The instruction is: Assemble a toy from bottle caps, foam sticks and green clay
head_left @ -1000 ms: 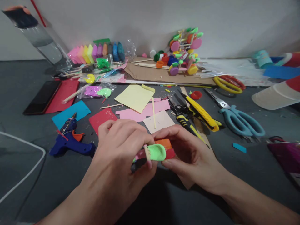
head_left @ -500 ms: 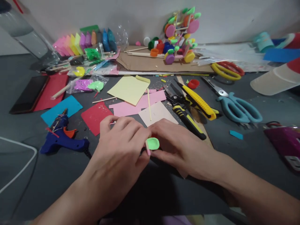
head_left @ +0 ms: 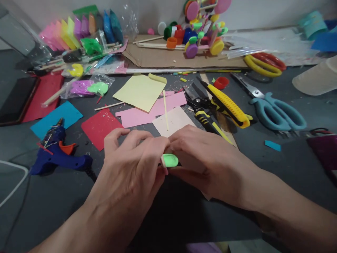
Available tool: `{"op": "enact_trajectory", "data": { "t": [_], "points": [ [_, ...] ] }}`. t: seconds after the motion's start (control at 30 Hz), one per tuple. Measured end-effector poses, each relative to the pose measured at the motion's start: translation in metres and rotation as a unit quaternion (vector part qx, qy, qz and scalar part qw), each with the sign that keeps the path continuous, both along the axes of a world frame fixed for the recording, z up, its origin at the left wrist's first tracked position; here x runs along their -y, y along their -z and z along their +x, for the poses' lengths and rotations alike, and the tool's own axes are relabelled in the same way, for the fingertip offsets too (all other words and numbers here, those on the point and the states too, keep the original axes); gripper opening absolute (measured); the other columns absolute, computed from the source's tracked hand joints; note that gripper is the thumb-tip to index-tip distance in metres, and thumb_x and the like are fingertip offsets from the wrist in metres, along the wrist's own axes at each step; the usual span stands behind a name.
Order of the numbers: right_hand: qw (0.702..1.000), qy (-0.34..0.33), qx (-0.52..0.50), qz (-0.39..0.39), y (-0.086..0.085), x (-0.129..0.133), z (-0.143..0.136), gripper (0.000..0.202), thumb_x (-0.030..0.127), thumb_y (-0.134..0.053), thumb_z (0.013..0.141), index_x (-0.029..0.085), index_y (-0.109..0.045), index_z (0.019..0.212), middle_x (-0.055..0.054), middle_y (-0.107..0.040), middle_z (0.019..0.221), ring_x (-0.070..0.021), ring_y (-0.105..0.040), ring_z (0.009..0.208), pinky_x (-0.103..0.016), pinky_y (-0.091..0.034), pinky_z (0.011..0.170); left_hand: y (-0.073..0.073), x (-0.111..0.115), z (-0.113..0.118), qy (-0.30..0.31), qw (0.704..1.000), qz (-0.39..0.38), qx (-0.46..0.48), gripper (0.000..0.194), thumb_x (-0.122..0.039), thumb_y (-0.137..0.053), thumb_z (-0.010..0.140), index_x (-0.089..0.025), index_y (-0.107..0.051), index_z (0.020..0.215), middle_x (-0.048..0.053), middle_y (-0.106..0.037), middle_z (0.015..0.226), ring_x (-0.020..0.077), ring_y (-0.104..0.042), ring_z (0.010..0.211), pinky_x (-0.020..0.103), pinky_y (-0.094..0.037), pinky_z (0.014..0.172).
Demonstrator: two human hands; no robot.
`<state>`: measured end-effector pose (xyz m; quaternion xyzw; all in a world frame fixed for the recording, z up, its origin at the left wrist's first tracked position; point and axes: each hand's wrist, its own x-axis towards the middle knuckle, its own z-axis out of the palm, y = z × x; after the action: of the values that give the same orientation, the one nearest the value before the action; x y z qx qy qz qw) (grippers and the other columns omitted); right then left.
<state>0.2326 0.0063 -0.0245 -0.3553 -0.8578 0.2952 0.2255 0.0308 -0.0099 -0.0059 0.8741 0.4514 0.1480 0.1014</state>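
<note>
A small light-green oval piece point(head_left: 171, 160) shows between my two hands, low in the middle, with a thin pink-tipped stick point(head_left: 164, 166) against its left edge. My left hand point(head_left: 134, 165) is closed around the stick, its fingertips hidden behind the knuckles. My right hand point(head_left: 207, 161) curls in from the other side, fingers bent round the green piece; its fingertips are partly hidden. Both hands meet just in front of the pale pink paper point(head_left: 173, 121). Whatever else lies inside the grip cannot be made out.
A blue glue gun point(head_left: 58, 154) lies at the left. Pliers point(head_left: 207, 119), a yellow cutter point(head_left: 230, 105) and blue-handled scissors point(head_left: 279, 112) lie at the right. Coloured papers are spread ahead. Behind stand clay packets point(head_left: 71, 33) and a colourful stick model point(head_left: 202, 35).
The view has tipped down and closer, so the things at the back sit higher in the picture. My hands keep the green piece between them, with only a slight shift.
</note>
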Motion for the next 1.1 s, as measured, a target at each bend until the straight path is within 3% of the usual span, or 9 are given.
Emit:
{"op": "enact_trajectory", "data": {
  "t": [0.13,0.43,0.67,1.0,1.1],
  "points": [
    [1.000,-0.003,-0.015,0.009,0.0008,-0.0003,-0.0004,0.007,0.026,-0.062,0.098,0.020,-0.062,0.101,-0.008,-0.071,0.100,-0.0237,-0.061,0.095,-0.039,-0.048,0.079,0.0001,-0.0001,-0.0003,0.003,1.000,-0.003,0.014,0.025,-0.003,-0.052,0.085,-0.020,-0.057,0.102,0.005,-0.075,0.090,0.0299,-0.066,0.086,0.051,-0.029,0.089],
    [1.000,0.005,-0.020,0.005,0.0012,-0.0008,-0.0013,0.007,0.023,-0.063,0.095,0.019,-0.061,0.101,-0.008,-0.069,0.098,-0.0233,-0.061,0.094,-0.037,-0.047,0.080,-0.0010,0.0001,-0.0014,0.001,1.000,-0.009,0.012,0.027,-0.003,-0.053,0.087,-0.021,-0.056,0.106,0.004,-0.076,0.094,0.0298,-0.068,0.090,0.051,-0.028,0.092],
    [1.000,0.000,-0.009,0.010,0.0018,0.0003,-0.0010,0.010,0.025,-0.055,0.101,0.017,-0.061,0.099,-0.009,-0.069,0.097,-0.0227,-0.060,0.093,-0.037,-0.046,0.079,0.0015,0.0020,-0.0027,0.000,1.000,0.014,0.012,0.026,-0.003,-0.055,0.090,-0.019,-0.056,0.110,0.005,-0.078,0.093,0.0290,-0.070,0.089,0.052,-0.032,0.093],
    [1.000,0.004,-0.002,0.014,-0.0005,0.0003,0.0002,0.014,0.024,-0.062,0.097,0.014,-0.064,0.107,-0.010,-0.069,0.101,-0.0247,-0.061,0.098,-0.038,-0.046,0.081,-0.0029,0.0005,-0.0005,-0.006,1.000,-0.010,0.009,0.027,-0.006,-0.055,0.088,-0.020,-0.057,0.110,0.007,-0.077,0.095,0.0322,-0.069,0.089,0.055,-0.035,0.090],
    [1.000,0.006,-0.006,0.021,0.0006,0.0003,-0.0002,0.011,0.022,-0.061,0.097,0.015,-0.064,0.104,-0.010,-0.069,0.100,-0.0245,-0.061,0.097,-0.038,-0.046,0.081,-0.0020,0.0005,-0.0012,0.002,1.000,-0.017,0.017,0.033,-0.005,-0.056,0.089,-0.020,-0.053,0.118,0.006,-0.078,0.098,0.0309,-0.069,0.091,0.053,-0.035,0.090]
  ]
}}
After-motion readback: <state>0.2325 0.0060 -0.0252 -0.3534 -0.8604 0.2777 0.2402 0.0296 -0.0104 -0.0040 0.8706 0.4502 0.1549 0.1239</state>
